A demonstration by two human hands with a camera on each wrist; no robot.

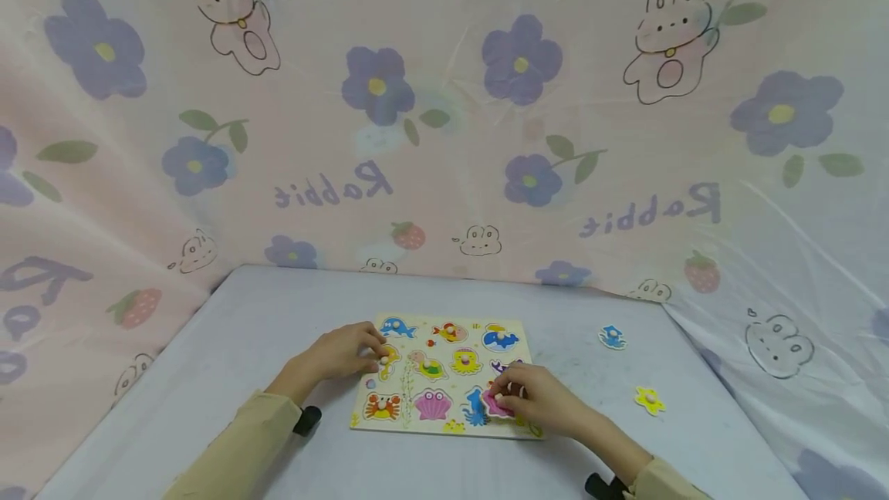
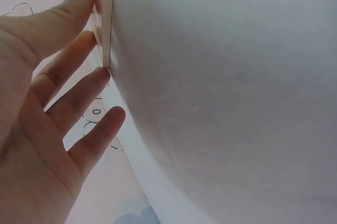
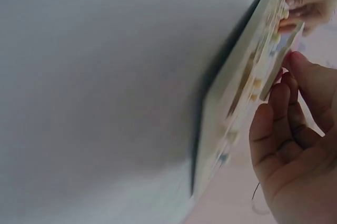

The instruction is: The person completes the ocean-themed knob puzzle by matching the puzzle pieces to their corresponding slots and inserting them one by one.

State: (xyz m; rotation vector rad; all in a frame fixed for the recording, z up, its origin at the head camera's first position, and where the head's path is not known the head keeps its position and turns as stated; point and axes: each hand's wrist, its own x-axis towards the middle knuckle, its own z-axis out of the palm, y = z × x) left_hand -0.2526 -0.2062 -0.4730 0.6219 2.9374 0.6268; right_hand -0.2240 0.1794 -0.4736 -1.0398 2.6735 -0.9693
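My right hand (image 1: 538, 400) pinches a pink puzzle piece (image 1: 495, 405) by its small knob, over the lower right of a wooden puzzle board (image 1: 447, 432). In the right wrist view this piece (image 3: 276, 74) is tilted just above the board, thumb and fingertips at its knob side. At the board's left side, my left hand (image 1: 347, 349) rests its fingertips beside a yellow seahorse piece (image 1: 390, 365). The left wrist view shows the left fingers (image 2: 79, 95) spread and fairly straight, touching the board's edge (image 2: 108, 18).
A blue puzzle piece (image 1: 612, 338) and a yellow star piece (image 1: 649, 400) lie on the white table (image 1: 583, 454) right of the board. Several knobbed sea-animal pieces sit on the board, among them a crab (image 1: 382, 407) and a turtle (image 1: 427, 366). A printed curtain (image 1: 444, 137) stands behind.
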